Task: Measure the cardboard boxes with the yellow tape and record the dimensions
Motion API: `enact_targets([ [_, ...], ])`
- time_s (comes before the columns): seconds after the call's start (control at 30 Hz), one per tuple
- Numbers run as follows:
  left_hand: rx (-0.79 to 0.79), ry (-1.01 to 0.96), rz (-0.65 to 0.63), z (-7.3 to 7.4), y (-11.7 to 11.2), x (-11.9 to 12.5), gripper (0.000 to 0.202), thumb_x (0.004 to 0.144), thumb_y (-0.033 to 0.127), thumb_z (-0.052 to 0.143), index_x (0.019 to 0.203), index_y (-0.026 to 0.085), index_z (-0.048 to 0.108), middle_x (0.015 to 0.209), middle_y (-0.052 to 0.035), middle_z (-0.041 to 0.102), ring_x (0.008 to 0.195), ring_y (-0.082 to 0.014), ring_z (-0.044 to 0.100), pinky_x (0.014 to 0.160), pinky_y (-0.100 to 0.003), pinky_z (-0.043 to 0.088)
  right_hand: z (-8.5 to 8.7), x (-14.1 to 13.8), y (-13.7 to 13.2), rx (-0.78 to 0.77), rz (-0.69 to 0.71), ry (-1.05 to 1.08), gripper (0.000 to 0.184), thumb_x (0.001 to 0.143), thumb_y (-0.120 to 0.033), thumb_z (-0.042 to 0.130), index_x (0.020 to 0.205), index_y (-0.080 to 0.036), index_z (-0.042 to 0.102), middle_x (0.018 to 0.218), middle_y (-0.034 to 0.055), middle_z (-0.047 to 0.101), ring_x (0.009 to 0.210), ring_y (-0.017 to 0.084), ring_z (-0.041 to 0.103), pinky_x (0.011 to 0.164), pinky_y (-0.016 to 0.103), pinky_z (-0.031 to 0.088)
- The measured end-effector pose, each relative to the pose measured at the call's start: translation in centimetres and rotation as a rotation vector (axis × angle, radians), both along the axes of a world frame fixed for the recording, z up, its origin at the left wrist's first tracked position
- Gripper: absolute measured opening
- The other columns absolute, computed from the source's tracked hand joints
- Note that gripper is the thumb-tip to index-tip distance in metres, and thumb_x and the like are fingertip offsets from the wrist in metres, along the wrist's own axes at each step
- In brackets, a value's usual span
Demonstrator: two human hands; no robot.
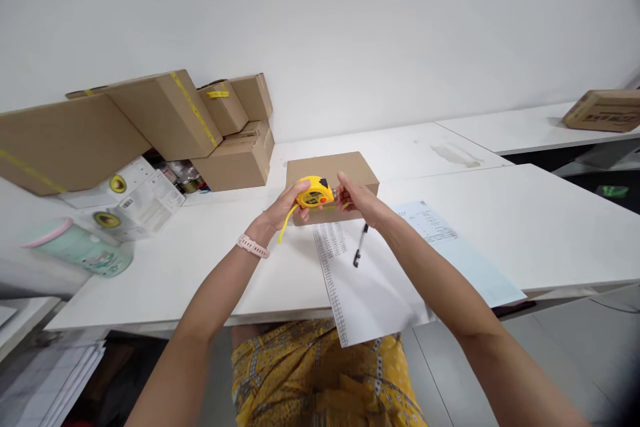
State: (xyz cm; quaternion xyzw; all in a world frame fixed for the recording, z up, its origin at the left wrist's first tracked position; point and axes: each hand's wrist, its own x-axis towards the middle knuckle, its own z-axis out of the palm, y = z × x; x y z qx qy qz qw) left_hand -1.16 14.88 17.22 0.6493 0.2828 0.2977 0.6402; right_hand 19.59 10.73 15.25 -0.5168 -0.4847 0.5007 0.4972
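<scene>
A yellow tape measure with a black button and a yellow wrist strap is gripped by my left hand, which wears a pink wristband. My right hand is closed at the case's right side, its fingers pinched around the metal tape end. Behind both hands, a closed brown cardboard box lies on the white table; the hands and tape measure partly cover its front. Below my right hand, a black and white pen rests on a printed paper sheet that overhangs the table's front edge.
Several cardboard boxes are stacked at the left against the wall. Nearby stand white avocado-print cartons and a mint tumbler. A light blue sheet lies at the right. Another box sits at the far right.
</scene>
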Motion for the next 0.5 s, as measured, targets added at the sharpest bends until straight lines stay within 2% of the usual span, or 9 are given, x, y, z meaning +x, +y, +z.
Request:
enact_targets([
  [0.07, 0.027, 0.015, 0.023, 0.8, 1.1, -0.8, 0.047, 0.085, 0.058, 0.066, 0.100, 0.014, 0.067, 0.075, -0.0065, 0.074, 0.043, -0.0086, 0.052, 0.046, -0.023, 0.046, 0.6, 0.7, 1.6, 0.058, -0.038, -0.027, 0.062, 0.079, -0.083, 0.064, 0.070, -0.021, 0.060, 0.070, 0.0043, 0.063, 0.065, 0.017, 0.057, 0.060, 0.030, 0.046],
  [0.2, 0.026, -0.003, 0.138, 2.6, 4.4, -3.7, 0.049, 0.088, 0.055, 0.063, 0.107, 0.011, 0.069, 0.082, -0.0104, 0.076, 0.043, -0.0078, 0.051, 0.045, -0.022, 0.046, 2.2, 4.4, 5.4, 0.155, -0.244, -0.026, 0.043, 0.087, -0.059, 0.073, 0.075, -0.020, 0.058, 0.080, 0.0033, 0.064, 0.076, 0.015, 0.058, 0.076, 0.030, 0.047],
  [0.3, -0.024, 0.018, 0.259, 3.3, 7.0, -6.6, 0.044, 0.089, 0.050, 0.064, 0.108, 0.010, 0.068, 0.078, -0.0088, 0.074, 0.040, -0.0074, 0.048, 0.043, -0.021, 0.046, 2.8, 7.7, 7.5, 0.101, -0.390, -0.060, 0.036, 0.091, -0.044, 0.072, 0.072, -0.020, 0.054, 0.081, 0.0024, 0.063, 0.079, 0.014, 0.057, 0.082, 0.030, 0.044],
  [0.4, -0.097, 0.058, 0.394, 3.0, 9.0, -8.8, 0.036, 0.090, 0.044, 0.064, 0.107, 0.012, 0.066, 0.075, -0.0059, 0.072, 0.038, -0.0078, 0.049, 0.042, -0.021, 0.047, 2.1, 9.9, 8.8, -0.022, -0.500, -0.117, 0.034, 0.094, -0.042, 0.068, 0.072, -0.019, 0.056, 0.080, 0.0029, 0.061, 0.078, 0.013, 0.054, 0.081, 0.031, 0.043],
  [0.5, -0.166, 0.093, 0.466, 1.8, 10.2, -9.8, 0.031, 0.091, 0.041, 0.064, 0.105, 0.014, 0.065, 0.073, -0.0031, 0.071, 0.038, -0.0072, 0.049, 0.042, -0.019, 0.049, 0.2, 10.6, 9.8, -0.125, -0.555, -0.173, 0.035, 0.094, -0.046, 0.067, 0.075, -0.018, 0.058, 0.080, 0.0049, 0.061, 0.076, 0.015, 0.053, 0.076, 0.032, 0.044],
])
